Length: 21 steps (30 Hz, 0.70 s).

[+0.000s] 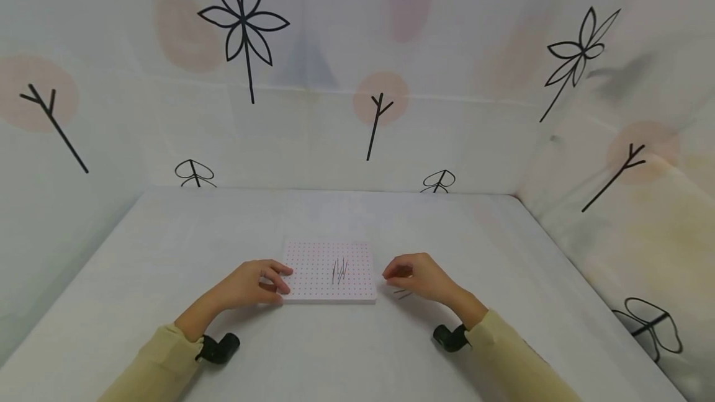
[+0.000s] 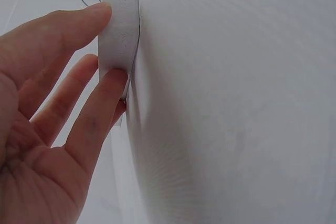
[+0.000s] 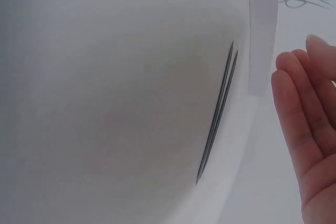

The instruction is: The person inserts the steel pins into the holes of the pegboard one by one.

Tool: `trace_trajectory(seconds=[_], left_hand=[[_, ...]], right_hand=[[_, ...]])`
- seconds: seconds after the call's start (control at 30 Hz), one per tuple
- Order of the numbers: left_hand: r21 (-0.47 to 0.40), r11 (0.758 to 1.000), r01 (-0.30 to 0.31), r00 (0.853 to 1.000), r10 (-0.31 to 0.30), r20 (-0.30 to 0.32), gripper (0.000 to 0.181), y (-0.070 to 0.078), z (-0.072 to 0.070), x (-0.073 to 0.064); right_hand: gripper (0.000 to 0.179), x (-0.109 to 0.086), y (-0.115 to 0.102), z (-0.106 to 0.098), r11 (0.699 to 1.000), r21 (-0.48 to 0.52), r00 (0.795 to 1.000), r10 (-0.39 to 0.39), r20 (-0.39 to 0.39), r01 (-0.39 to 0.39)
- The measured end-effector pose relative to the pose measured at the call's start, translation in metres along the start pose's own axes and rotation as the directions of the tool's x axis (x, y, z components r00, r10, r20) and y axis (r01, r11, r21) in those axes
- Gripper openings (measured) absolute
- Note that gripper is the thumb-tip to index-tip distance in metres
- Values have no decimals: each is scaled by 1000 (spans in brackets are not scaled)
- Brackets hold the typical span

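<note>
A white pegboard (image 1: 313, 272) with a grid of small holes lies flat on the table. Several thin dark needles (image 1: 339, 270) stand upright in it, right of its middle, leaning slightly. My left hand (image 1: 259, 281) rests at the board's left end; in the left wrist view its fairly straight fingers (image 2: 92, 103) and thumb touch the board's side. Just off the right end hovers my right hand (image 1: 419, 275), its fingers (image 3: 296, 108) lightly bent together and the thumb near them, nothing visible between. Beneath it, two loose needles (image 3: 218, 114), pointed at both ends, lie side by side on the table.
The white-covered table (image 1: 329, 358) meets white cloth walls (image 1: 313, 129) at the back and sides, printed with black plant drawings. A black wrist camera (image 1: 220, 348) sits on the left wrist, and another camera (image 1: 449, 338) on the right.
</note>
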<state>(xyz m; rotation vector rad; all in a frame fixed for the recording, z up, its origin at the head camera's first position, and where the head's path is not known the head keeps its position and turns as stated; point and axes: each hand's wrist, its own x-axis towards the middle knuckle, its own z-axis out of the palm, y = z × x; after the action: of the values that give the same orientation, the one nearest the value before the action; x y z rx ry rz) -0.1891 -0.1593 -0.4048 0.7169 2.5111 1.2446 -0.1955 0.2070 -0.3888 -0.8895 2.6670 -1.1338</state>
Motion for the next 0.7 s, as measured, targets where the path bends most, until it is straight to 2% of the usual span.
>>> trace_trajectory(seconds=[0.7], left_hand=[[-12,1000,6,1000,-7,-5,10,4,0,-1]], right_hand=[[9,-13,19,-17,998,-51,996,25,82,-20]])
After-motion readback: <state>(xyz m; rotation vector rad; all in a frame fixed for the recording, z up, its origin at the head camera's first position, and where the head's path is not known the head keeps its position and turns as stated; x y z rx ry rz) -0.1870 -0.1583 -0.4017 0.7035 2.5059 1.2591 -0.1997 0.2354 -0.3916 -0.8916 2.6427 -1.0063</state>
